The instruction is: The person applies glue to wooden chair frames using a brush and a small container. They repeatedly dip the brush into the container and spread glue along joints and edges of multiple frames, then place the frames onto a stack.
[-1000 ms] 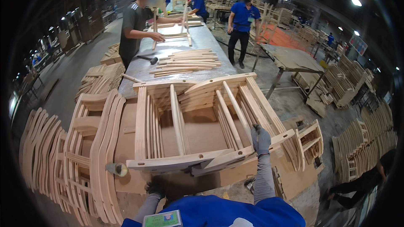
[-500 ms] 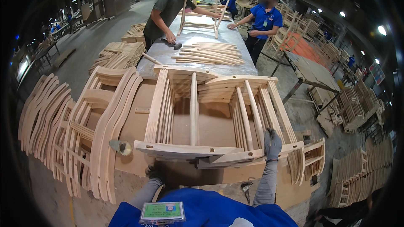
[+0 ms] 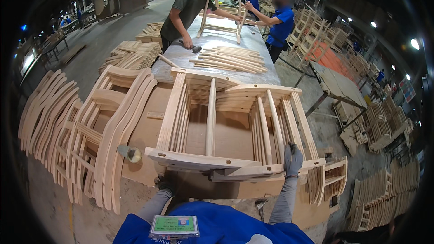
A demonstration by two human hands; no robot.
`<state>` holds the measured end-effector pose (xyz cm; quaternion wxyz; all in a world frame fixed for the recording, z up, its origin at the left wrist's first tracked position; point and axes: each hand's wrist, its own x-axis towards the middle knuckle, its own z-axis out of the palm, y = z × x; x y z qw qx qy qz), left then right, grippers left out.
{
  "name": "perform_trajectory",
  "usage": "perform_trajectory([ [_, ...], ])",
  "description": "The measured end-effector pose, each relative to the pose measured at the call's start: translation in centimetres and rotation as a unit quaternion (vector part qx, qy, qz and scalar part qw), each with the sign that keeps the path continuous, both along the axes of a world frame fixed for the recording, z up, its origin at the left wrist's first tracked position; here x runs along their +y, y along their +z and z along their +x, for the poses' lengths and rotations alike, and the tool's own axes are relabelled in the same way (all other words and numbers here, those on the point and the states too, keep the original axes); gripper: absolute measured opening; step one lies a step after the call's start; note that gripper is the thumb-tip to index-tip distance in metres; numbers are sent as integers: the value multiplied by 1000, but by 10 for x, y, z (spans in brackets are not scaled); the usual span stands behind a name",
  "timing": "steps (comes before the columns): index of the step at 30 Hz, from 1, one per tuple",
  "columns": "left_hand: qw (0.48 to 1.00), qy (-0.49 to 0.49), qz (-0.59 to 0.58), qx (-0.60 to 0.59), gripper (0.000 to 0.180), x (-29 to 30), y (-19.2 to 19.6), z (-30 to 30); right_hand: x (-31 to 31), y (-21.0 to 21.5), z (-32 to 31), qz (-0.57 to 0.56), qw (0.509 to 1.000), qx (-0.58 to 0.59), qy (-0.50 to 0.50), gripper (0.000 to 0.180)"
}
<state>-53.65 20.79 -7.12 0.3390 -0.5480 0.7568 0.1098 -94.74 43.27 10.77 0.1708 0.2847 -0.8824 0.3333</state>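
Observation:
Before me lies a stack of pale wooden chair frames point(image 3: 217, 160), with round rungs point(image 3: 210, 117) running across it. My right hand point(image 3: 293, 159), in a grey glove, is closed at the stack's near right corner, against the front rail. A thin pale piece shows at its fingers, too small to name. My left hand point(image 3: 163, 185), in a dark glove, is low beside the stack's near left corner. Its fingers are dark and partly hidden, and it appears apart from the wood. Left of the stack, a cup point(image 3: 134, 155) with pale contents stands by curved chair parts point(image 3: 121, 131).
Loose wooden rods point(image 3: 230, 59) lie on the covered table point(image 3: 174, 71) ahead. Two co-workers stand there at an upright chair frame point(image 3: 219, 26); one holds a mallet point(image 3: 196, 49). Curved slats point(image 3: 43, 113) are stacked at left. A hammer-like tool point(image 3: 261, 205) lies near my right forearm.
The co-worker at the right has raised a hand to the upright chair frame. The mallet has shifted slightly. My hands stay in about the same places while the view shifts a little.

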Motion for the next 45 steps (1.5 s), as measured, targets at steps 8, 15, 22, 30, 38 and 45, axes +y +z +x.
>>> perform_trajectory([
  [8, 999, -7, -26, 33, 73, 0, 4, 3, 1, -1, 0, -17, 999, -42, -4, 24],
  [15, 999, -35, -27, -7, 76, 2, -1, 0, 6, -6, -5, -17, 1000, 13, 17, 25],
  [22, 989, -112, -63, 79, 69, 1, 3, 6, 4, -1, -1, 7, 1000, 4, 11, 21],
  [30, 997, -32, -68, 25, 72, 6, 2, 1, 4, -7, -4, -5, 1000, -9, 12, 21],
  [38, 992, -108, -58, 10, 77, -2, -10, 10, 0, -4, -1, -14, 1000, -12, 3, 22],
  [45, 997, -19, -65, 23, 75, 0, -10, 4, 2, -5, -3, -7, 1000, -14, 1, 24],
])
